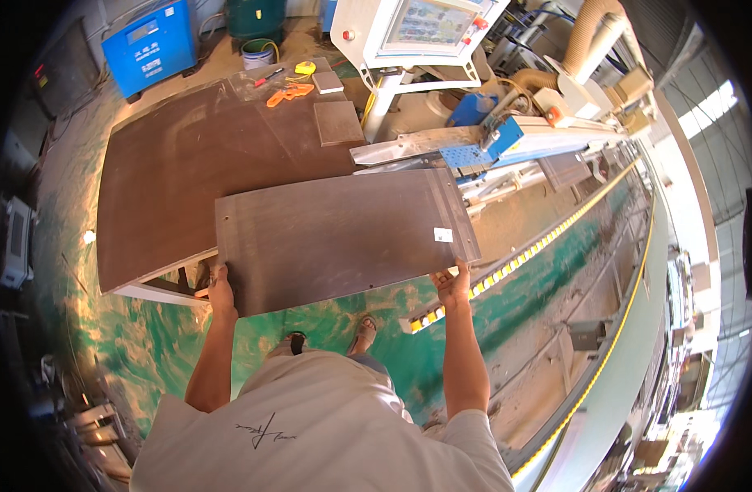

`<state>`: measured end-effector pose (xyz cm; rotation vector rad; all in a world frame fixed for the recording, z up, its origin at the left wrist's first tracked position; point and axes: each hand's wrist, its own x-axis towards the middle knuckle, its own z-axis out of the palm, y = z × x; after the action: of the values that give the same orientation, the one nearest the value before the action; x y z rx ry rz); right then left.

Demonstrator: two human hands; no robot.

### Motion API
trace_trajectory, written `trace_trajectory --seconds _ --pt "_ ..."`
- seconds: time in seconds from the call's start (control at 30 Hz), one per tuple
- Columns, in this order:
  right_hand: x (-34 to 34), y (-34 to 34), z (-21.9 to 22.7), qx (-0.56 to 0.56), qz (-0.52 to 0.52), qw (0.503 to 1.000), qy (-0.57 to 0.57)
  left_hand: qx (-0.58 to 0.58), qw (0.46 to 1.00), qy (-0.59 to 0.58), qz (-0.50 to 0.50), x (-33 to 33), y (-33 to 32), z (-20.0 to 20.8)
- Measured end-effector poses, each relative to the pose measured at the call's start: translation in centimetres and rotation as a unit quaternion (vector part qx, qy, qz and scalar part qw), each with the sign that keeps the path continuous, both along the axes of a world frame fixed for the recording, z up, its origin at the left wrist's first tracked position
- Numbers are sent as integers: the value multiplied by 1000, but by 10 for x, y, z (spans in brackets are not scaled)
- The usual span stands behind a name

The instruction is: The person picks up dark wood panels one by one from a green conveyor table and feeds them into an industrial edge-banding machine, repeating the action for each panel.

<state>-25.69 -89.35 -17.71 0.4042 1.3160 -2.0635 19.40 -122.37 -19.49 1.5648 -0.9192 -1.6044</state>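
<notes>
The brown panel (335, 238) spans the space before you, overlapping the near right part of the tabletop (171, 176) in view — whether it rests there cannot be told. Your left hand (221, 293) pinches its near left corner. Your right hand (452, 287) meets the near edge by the right corner, palm partly showing — its closure cannot be told. Handling appears midway: label (443, 235) attached, release not yet done.
</notes>
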Motion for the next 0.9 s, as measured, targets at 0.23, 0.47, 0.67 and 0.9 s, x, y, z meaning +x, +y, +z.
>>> trace_trajectory --seconds 0.23,0.47,0.67,0.9 --pt "-109 -5 -5 62 67 990 106 56 996 -38 56 -78 40 -32" --pt "-183 20 -43 81 174 949 248 102 994 18 -25 -119 59 -22" --pt "-230 30 -43 50 144 963 222 143 990 -2 -5 -172 77 -19" --pt "-301 49 -20 53 153 962 220 138 989 42 -8 -239 86 -43"
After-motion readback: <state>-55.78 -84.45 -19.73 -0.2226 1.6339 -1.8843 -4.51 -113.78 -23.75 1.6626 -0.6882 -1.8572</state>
